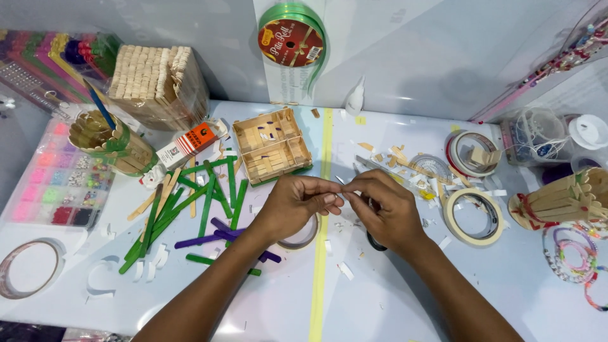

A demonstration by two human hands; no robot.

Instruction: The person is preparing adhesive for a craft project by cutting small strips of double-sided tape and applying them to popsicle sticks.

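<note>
left hand [296, 204]: over the middle of the white surface [392, 297], fingers curled, fingertips pinched on a small white scrap of tape [340, 193] held between both hands
right hand [385, 209]: just beside the left, fingertips meeting it at the same scrap; grip closed on the scrap, which is too small to tell in detail
scrap of tape: held above the surface, just right of the yellow stripe [320, 266] that runs down the surface
roll of clear tape [303, 235]: flat on the surface, partly under the left hand
dark roll [375, 242]: partly hidden under the right hand; kind cannot be told
green craft sticks [209, 202]: loose heap left of the hands, with purple craft sticks [218, 233] among them and plain wooden sticks [155, 197] at the heap's left edge
wooden stick tray [271, 147]: open box with compartments, beyond the left hand
masking tape roll [474, 216]: flat, right of the right hand
stick cup [113, 144]: round holder of wooden sticks, far left, with a blue pencil [99, 106] in it
stick block [158, 82]: wrapped stack of wooden sticks, rear left
bead organiser [60, 183]: clear box of coloured beads, left edge
green ribbon spool [292, 39]: on the back wall
white paper bits [345, 271]: scattered about the hands
</note>
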